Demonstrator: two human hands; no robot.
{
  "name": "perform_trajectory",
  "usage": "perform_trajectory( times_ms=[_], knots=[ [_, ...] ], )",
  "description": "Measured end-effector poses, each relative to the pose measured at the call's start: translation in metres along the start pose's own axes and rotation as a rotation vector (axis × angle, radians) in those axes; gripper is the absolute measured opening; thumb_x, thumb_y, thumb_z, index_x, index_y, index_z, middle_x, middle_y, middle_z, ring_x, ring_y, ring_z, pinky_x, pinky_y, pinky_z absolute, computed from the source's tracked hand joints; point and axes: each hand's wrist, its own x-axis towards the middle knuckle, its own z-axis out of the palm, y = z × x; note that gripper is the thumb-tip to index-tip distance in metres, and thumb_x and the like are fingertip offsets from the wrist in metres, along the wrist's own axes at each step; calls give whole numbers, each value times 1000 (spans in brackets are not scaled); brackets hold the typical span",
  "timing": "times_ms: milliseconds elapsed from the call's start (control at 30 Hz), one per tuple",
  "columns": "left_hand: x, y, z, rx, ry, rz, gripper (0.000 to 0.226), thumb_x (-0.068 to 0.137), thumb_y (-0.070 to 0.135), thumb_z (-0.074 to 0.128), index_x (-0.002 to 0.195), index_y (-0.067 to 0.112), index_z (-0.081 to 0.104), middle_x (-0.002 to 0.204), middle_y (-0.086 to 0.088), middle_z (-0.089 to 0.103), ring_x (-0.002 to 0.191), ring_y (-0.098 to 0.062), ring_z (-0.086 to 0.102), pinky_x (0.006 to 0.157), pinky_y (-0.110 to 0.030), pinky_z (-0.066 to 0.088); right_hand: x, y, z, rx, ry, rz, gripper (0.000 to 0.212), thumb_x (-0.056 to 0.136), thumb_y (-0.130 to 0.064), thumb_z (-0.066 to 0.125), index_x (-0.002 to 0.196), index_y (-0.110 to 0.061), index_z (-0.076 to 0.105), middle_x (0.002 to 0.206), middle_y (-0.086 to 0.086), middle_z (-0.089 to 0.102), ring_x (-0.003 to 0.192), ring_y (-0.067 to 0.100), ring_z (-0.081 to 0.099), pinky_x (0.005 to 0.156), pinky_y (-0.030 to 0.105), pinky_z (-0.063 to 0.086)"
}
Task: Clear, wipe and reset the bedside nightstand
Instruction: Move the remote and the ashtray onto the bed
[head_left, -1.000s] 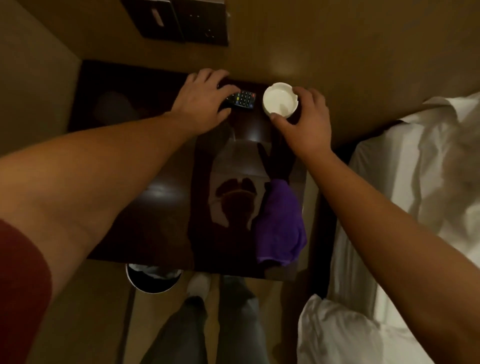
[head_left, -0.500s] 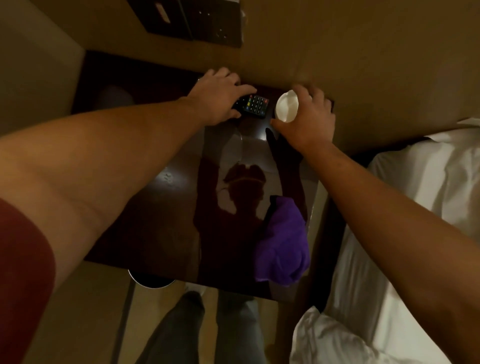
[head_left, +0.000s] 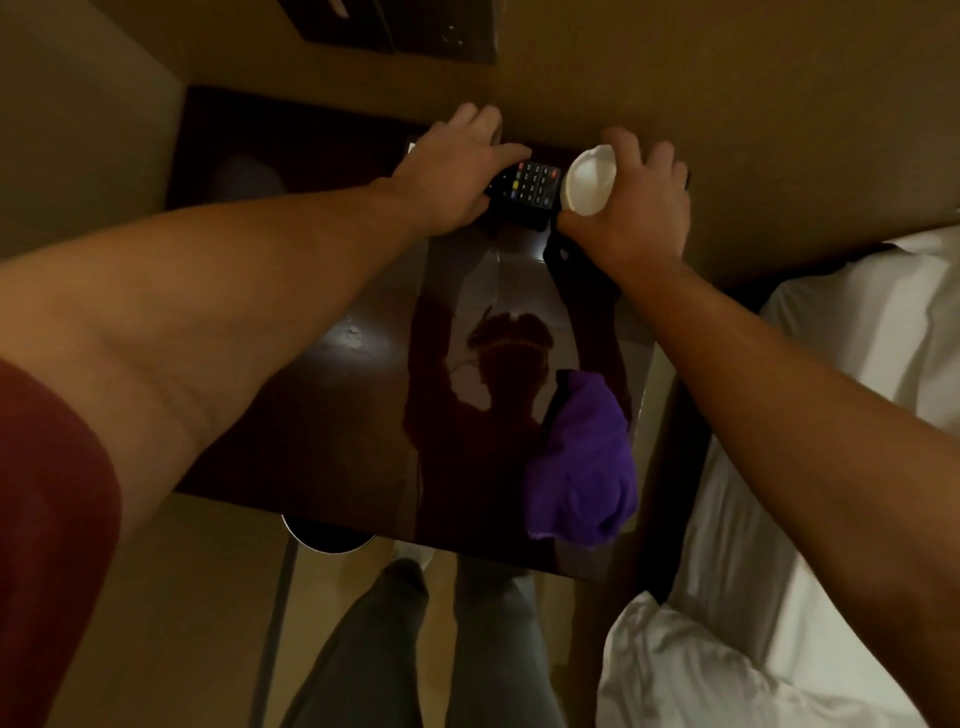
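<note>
The right hand (head_left: 631, 208) has tipped the white ashtray (head_left: 589, 179) on edge at the back of the table (head_left: 332, 415), its fingers (head_left: 621, 143) curled round it, while the left hand (head_left: 457, 171) now grips the remote (head_left: 530, 189). Both look ready to lift away, clearing space for the purple cloth (head_left: 584, 462) near the front edge.

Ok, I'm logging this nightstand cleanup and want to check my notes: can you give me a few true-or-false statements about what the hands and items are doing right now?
1. The right hand grips the white ashtray, tilted on edge. True.
2. The left hand holds the purple cloth. False: it grips the remote control; the cloth lies untouched.
3. The cloth lies near the nightstand front edge, on the bed side. True.
4. The remote lies on the bed. False: it is at the back of the nightstand.
</note>
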Motion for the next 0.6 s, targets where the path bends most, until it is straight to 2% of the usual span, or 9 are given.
perform_trajectory(
  times_ms=[333, 600],
  knots=[
    [-46, 12, -9, 9, 85, 37, 69, 84, 24, 74, 148, 23, 47, 128, -16, 48, 119, -37, 45, 93, -50, 44, -63, 2, -26, 43, 59, 86, 91, 73, -49, 79, 152, -27, 38, 143, 12, 46, 129, 35, 47, 98, 47, 48],
    [-105, 36, 0, -48, 163, 100, 70, 84, 27, 76, 148, 23, 48, 122, -12, 50, 110, -31, 48, 89, -44, 46, -153, -10, -48, 87, 123, 160, 83, 76, -53, 75, 149, -27, 44, 140, 13, 49, 126, 38, 48, 98, 48, 48]
  ],
)
